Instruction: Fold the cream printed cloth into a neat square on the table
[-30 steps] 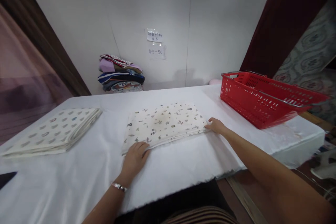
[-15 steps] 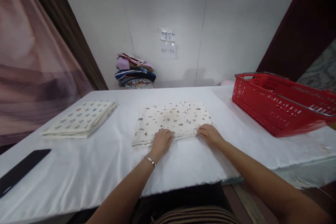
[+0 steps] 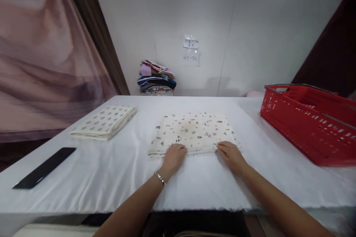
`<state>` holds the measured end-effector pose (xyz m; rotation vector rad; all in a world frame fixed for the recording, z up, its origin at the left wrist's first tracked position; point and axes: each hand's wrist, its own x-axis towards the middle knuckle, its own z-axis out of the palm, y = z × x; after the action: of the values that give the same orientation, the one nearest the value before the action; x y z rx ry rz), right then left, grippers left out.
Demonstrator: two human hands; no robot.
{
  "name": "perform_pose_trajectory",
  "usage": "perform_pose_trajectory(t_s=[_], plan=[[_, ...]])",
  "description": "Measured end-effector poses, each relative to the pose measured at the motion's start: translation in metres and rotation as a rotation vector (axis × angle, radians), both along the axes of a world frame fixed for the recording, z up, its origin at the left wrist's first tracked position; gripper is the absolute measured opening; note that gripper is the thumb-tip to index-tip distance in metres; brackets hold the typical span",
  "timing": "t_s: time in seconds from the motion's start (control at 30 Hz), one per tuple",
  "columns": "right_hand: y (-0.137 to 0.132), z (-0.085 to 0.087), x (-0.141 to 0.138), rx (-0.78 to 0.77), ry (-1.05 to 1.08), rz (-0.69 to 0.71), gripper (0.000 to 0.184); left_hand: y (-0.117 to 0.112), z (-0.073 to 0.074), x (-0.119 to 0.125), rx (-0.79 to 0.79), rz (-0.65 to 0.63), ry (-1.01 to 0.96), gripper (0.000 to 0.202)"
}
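Observation:
A folded cream cloth [image 3: 194,129] printed with small leaves and figures lies flat in the middle of the white-covered table [image 3: 116,177]. My left hand [image 3: 174,157], with a silver bracelet at the wrist, grips its front edge left of centre. Farther right along that same edge, my right hand [image 3: 231,155] has its fingers closed on the cloth near the front right corner. Both thumbs and the undersides of the fingers are partly hidden.
Another folded cream cloth [image 3: 104,122] lies at the left, behind a flat black object [image 3: 46,168]. A red plastic basket [image 3: 311,126] stands at the right. Against the back wall rises a pile of folded fabrics [image 3: 157,78], left of two paper signs [image 3: 191,50].
The camera has turned, so the whole scene sits farther right in view. Both hands stay on the cloth's front edge, which now looks more level.

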<state>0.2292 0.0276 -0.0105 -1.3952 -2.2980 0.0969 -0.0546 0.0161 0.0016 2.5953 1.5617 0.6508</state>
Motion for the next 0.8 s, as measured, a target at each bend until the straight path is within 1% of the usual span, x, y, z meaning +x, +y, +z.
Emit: perform_pose_trajectory(t_s=[0.1, 0.17, 0.2, 0.27, 0.33, 0.43, 0.5, 0.57, 0.63, 0.7, 0.73, 0.8], plan=[[0.002, 0.007, -0.027, -0.063, -0.049, 0.051, 0.044, 0.002, 0.006, 0.005, 0.001, 0.011, -0.028, 0.031], [0.006, 0.009, -0.043, -0.143, -0.095, 0.068, 0.052, 0.009, 0.007, 0.004, 0.016, 0.035, -0.037, 0.033], [0.008, 0.009, -0.048, -0.189, -0.119, 0.05, 0.056, 0.012, 0.006, 0.0, 0.022, 0.069, -0.029, 0.034], [0.012, 0.006, -0.051, -0.253, -0.17, -0.006, 0.062, 0.017, 0.0, -0.011, 0.003, 0.179, 0.019, 0.039], [0.014, 0.0, -0.048, -0.268, -0.214, -0.043, 0.067, 0.018, -0.008, -0.026, -0.061, 0.278, 0.076, 0.048], [0.014, -0.007, -0.041, -0.28, -0.225, -0.049, 0.07, 0.018, -0.015, -0.042, -0.154, 0.276, 0.106, 0.053], [0.017, -0.006, -0.039, -0.36, -0.195, -0.046, 0.069, 0.021, -0.012, -0.046, -0.214, 0.265, 0.094, 0.053], [0.027, -0.002, -0.035, -0.418, -0.15, -0.044, 0.066, 0.03, -0.004, -0.049, -0.232, 0.297, 0.073, 0.054], [0.044, 0.001, -0.026, -0.372, -0.134, -0.069, 0.064, 0.042, 0.003, -0.054, -0.173, 0.371, 0.065, 0.054], [0.066, -0.001, -0.011, -0.25, -0.181, -0.135, 0.064, 0.055, 0.006, -0.063, -0.103, 0.451, 0.084, 0.054], [0.076, -0.004, -0.002, -0.2, -0.214, -0.189, 0.064, 0.061, 0.004, -0.068, -0.098, 0.48, 0.1, 0.055], [0.093, -0.013, 0.016, -0.166, -0.277, -0.287, 0.064, 0.068, -0.004, -0.076, -0.13, 0.518, 0.119, 0.058]])
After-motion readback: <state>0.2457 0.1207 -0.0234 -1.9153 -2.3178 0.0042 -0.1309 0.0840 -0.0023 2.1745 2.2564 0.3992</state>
